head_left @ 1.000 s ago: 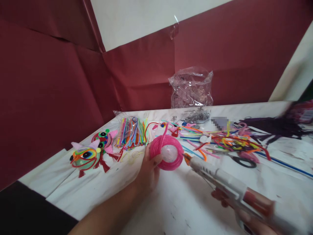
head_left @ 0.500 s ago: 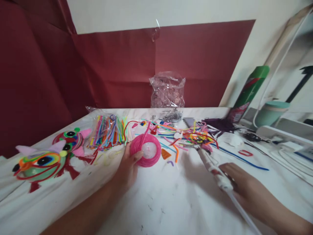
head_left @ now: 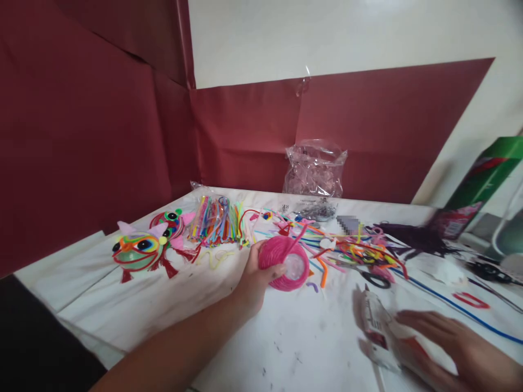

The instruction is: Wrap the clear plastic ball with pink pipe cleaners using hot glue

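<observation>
Pink coil [head_left: 272, 253]: where is it just now?

Near the middle of the view, over the worktop [head_left: 310, 332], gripped in the left hand [head_left: 261, 277]. The thumb lies across its front; the other fingers are mostly hidden behind.

Anything about its shape?

It winds round a clear centre [head_left: 297, 267], and a loose pink strand [head_left: 301, 237] sticks up on its upper right.

What about the right hand [head_left: 445, 337]?

It is at the white glue gun [head_left: 373, 318], fingers around the handle area, but blur means I can't tell whether it grips. The gun lies on the worktop, nozzle pointing away from the person.

And close by?

Scissors [head_left: 354, 269] lie just beyond the nozzle, beside a tangle of coloured stems [head_left: 368, 253]. A short purple piece [head_left: 312, 286] is between coil and gun.

Further out?

Two animal-faced figures [head_left: 133, 258] with red tassels stand over to the left, with a bundle of stems [head_left: 216, 220] near them. At the back a clear bag [head_left: 316, 169] leans by the red backdrop [head_left: 249, 136]; a green container [head_left: 486, 174] is far right.
</observation>
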A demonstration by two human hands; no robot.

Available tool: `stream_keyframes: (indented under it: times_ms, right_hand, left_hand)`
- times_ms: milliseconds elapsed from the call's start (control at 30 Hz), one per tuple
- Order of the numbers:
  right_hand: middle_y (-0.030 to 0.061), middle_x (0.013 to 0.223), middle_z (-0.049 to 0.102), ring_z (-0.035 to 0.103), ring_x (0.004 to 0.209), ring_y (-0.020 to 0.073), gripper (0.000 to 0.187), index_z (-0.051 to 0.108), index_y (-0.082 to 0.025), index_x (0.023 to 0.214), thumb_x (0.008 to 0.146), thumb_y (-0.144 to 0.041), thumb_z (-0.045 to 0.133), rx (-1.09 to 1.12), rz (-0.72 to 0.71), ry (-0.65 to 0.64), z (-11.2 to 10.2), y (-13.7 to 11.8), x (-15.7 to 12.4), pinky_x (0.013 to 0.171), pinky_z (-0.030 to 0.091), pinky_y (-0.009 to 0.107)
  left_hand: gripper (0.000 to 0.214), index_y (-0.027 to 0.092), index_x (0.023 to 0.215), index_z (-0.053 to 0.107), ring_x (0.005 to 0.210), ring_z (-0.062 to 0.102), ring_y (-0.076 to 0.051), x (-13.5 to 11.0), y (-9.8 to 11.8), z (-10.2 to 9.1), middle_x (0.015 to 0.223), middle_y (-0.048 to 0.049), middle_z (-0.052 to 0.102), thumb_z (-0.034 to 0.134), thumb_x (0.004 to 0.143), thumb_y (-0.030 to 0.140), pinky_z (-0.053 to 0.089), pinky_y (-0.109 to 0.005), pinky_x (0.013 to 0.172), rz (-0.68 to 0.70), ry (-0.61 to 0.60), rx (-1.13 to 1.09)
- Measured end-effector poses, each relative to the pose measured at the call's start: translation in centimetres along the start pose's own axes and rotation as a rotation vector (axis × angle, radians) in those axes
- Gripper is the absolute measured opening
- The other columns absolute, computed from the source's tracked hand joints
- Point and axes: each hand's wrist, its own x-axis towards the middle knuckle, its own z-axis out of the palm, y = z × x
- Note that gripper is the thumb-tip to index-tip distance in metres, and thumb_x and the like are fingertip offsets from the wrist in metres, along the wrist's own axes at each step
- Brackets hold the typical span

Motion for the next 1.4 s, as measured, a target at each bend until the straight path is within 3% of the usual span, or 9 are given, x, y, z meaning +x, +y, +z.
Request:
stream_keyframes:
  times_ms: [100, 167, 233, 333, 467, 667, 867, 1100, 1400]
  right_hand:
    - [0.0074, 0.097, 0.074, 0.073, 0.083, 0.0224, 0.019, 0.068, -0.025, 0.103, 0.092, -0.035, 0.054, -0.001, -0.166, 0.161, -2.3, -4.2, 4.5, 0.067, 0.059, 0.032]
    - [0.0100, 0.098, 0.073, 0.071, 0.087, 0.0215, 0.016, 0.064, -0.022, 0.102, 0.094, -0.024, 0.051, 0.020, -0.280, 0.244, -2.9, -7.5, 8.0, 0.071, 0.057, 0.032]
    - [0.0119, 0.103, 0.073, 0.067, 0.101, 0.0243, 0.017, 0.063, -0.021, 0.103, 0.092, -0.014, 0.050, -0.010, -0.379, 0.351, -2.3, -10.0, 10.9, 0.083, 0.054, 0.038]
    - [0.0137, 0.111, 0.072, 0.064, 0.109, 0.0279, 0.020, 0.062, -0.018, 0.109, 0.093, -0.012, 0.052, -0.064, -0.420, 0.343, -0.4, -11.7, 13.2, 0.095, 0.045, 0.049]
    - [0.0073, 0.086, 0.073, 0.067, 0.077, 0.0211, 0.014, 0.062, -0.018, 0.100, 0.095, -0.012, 0.049, 0.061, -0.353, 0.294, 1.4, -11.5, 13.2, 0.076, 0.051, 0.039]
    - [0.0015, 0.069, 0.069, 0.064, 0.056, 0.0146, 0.012, 0.060, -0.023, 0.088, 0.095, -0.025, 0.051, 0.393, 0.009, 0.241, 2.3, -11.9, 11.4, 0.047, 0.048, 0.023]
    - [0.0012, 0.068, 0.072, 0.067, 0.054, 0.0148, 0.021, 0.063, -0.022, 0.080, 0.092, -0.037, 0.056, 0.629, 0.228, 0.185, 2.8, -12.2, 11.2, 0.046, 0.052, 0.023]
    - [-0.0001, 0.064, 0.072, 0.067, 0.054, 0.0144, 0.021, 0.063, -0.022, 0.074, 0.089, -0.036, 0.056, 0.707, 0.296, 0.156, 2.8, -12.2, 11.3, 0.051, 0.054, 0.023]
    - [0.0026, 0.071, 0.075, 0.070, 0.059, 0.0164, 0.010, 0.063, -0.022, 0.081, 0.086, -0.029, 0.057, 0.636, 0.257, 0.210, 3.2, -12.4, 10.9, 0.042, 0.050, 0.022]
  left_hand:
    - [0.068, 0.020, 0.116, 0.052, 0.090, 0.059, -0.020, -0.6, 0.0, 0.3, 0.103, -0.0046, 0.065, 0.079, 0.053, 0.018, 0.046, -0.031, 0.080, -0.016, -0.032, 0.099]
    - [0.069, 0.020, 0.117, 0.051, 0.095, 0.059, -0.022, -0.9, 0.0, 0.4, 0.108, -0.0063, 0.063, 0.079, 0.054, 0.020, 0.046, -0.033, 0.082, -0.012, -0.064, 0.177]
    - [0.070, 0.021, 0.118, 0.049, 0.100, 0.057, -0.024, -1.1, 0.0, 0.4, 0.115, -0.0077, 0.060, 0.079, 0.055, 0.020, 0.045, -0.035, 0.085, 0.005, -0.081, 0.242]
    - [0.071, 0.022, 0.118, 0.048, 0.105, 0.056, -0.026, -1.1, 0.1, 0.3, 0.121, -0.0085, 0.056, 0.079, 0.054, 0.021, 0.043, -0.038, 0.090, 0.028, -0.086, 0.296]
    - [0.073, 0.022, 0.119, 0.047, 0.113, 0.053, -0.029, -1.0, 0.4, 0.1, 0.123, -0.0092, 0.055, 0.079, 0.053, 0.021, 0.041, -0.039, 0.095, 0.045, -0.088, 0.360]
    - [0.077, 0.022, 0.121, 0.047, 0.114, 0.054, -0.032, -0.7, 0.2, -0.1, 0.125, -0.0111, 0.055, 0.081, 0.052, 0.025, 0.042, -0.041, 0.096, 0.029, -0.087, 0.411]
    - [0.082, 0.022, 0.123, 0.047, 0.116, 0.053, -0.034, -0.8, -0.1, 0.3, 0.128, -0.0126, 0.053, 0.082, 0.049, 0.026, 0.043, -0.044, 0.096, 0.009, -0.065, 0.452]
    - [0.085, 0.023, 0.123, 0.046, 0.114, 0.055, -0.033, -0.5, -0.6, 0.1, 0.125, -0.0109, 0.055, 0.084, 0.047, 0.024, 0.045, -0.043, 0.093, -0.009, -0.084, 0.423]
    - [0.079, 0.023, 0.116, 0.047, 0.105, 0.058, -0.030, -0.7, -0.5, 0.4, 0.117, -0.0092, 0.057, 0.087, 0.048, 0.027, 0.047, -0.040, 0.089, 0.007, -0.036, 0.472]
